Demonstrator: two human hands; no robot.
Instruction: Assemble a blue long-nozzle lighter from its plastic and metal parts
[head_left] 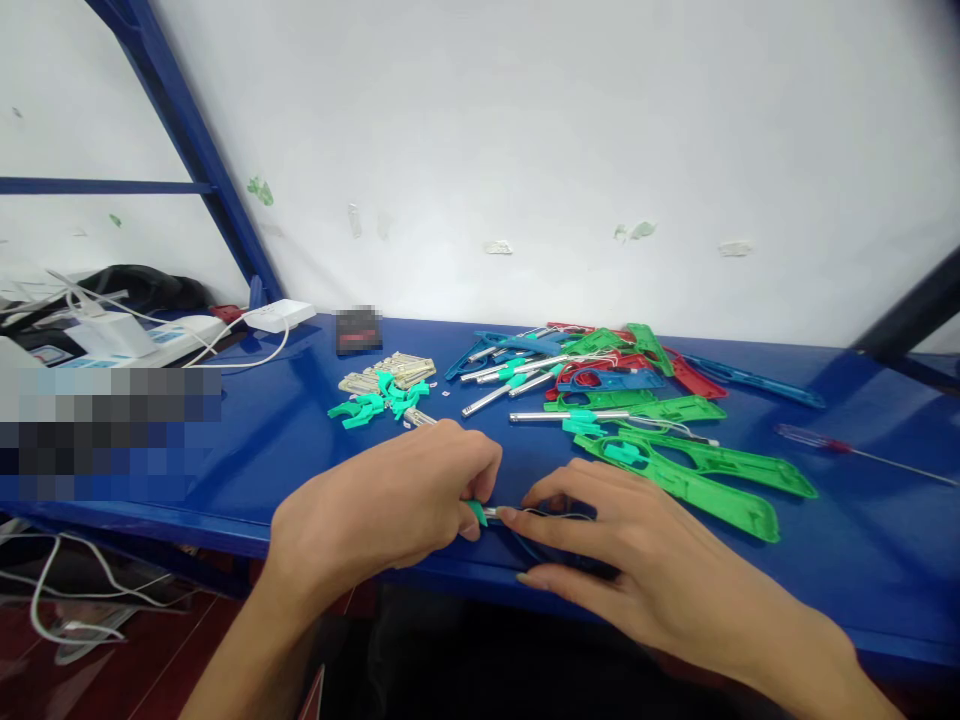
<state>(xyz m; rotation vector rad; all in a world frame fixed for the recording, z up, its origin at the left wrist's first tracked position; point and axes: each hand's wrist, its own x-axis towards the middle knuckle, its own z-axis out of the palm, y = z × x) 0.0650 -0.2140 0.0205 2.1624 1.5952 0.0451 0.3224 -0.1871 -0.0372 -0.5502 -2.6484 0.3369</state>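
Note:
Near the table's front edge my left hand [390, 500] is closed, its thumb and fingers pinching a small teal plastic piece [478, 512]. A short length of metal tube [492, 513] shows between that piece and my right fingertips. My right hand [630, 540] curls over a dark blue plastic shell [570, 508], mostly hidden under the fingers, with a thin pale wire along it. Beyond my left hand lie loose teal plastic pieces [364, 410] and a pile of flat beige parts [390, 372].
Silver metal tubes [491, 398] with wires lie amid red, blue and green plastic shells [720, 495]. A screwdriver [814, 440] lies at the right. White power strips and cables [281, 315] stand at the left, before a blue frame post [195, 140].

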